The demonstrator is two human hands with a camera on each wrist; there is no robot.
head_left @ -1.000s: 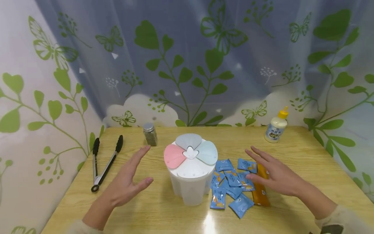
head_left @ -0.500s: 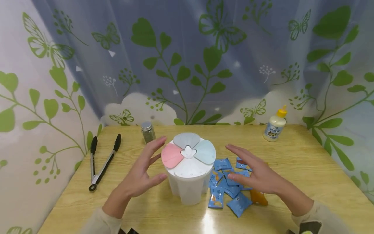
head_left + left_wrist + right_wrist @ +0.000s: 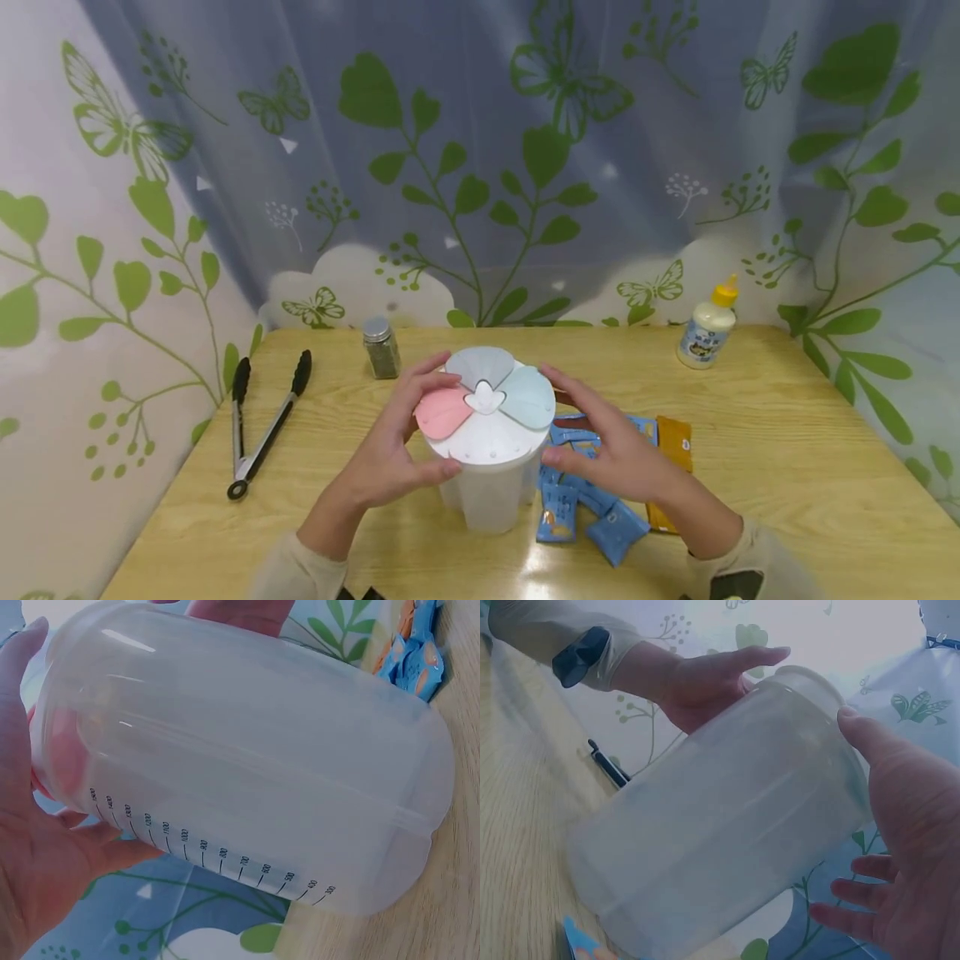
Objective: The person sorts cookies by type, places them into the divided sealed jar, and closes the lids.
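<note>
A frosted plastic storage canister (image 3: 489,500) stands on the table, with volume marks up its side in the left wrist view. Its white round lid (image 3: 498,442) carries pink, grey and pale blue petal flaps. My left hand (image 3: 393,442) holds the lid's left side, thumb at the front rim and fingers curled toward the back. On the opposite side is my right hand (image 3: 618,454); its thumb reaches the rim, while the lower fingers (image 3: 862,892) stay loose and apart from the canister in the right wrist view. Several small blue snack packets (image 3: 618,531) lie beside the canister, partly behind that hand.
An orange packet (image 3: 675,442) lies among the blue ones. Black-tipped metal tongs (image 3: 272,429) rest spread at the left. At the back stand a metal-capped spice jar (image 3: 383,354) and a yellow-topped squeeze bottle (image 3: 705,337). Patterned curtain (image 3: 480,167) borders the wooden table (image 3: 787,467).
Both hands have moved inward from either side of the canister to its lid. My left fingers have come round the lid's edge. The canister and packets lie as before.
</note>
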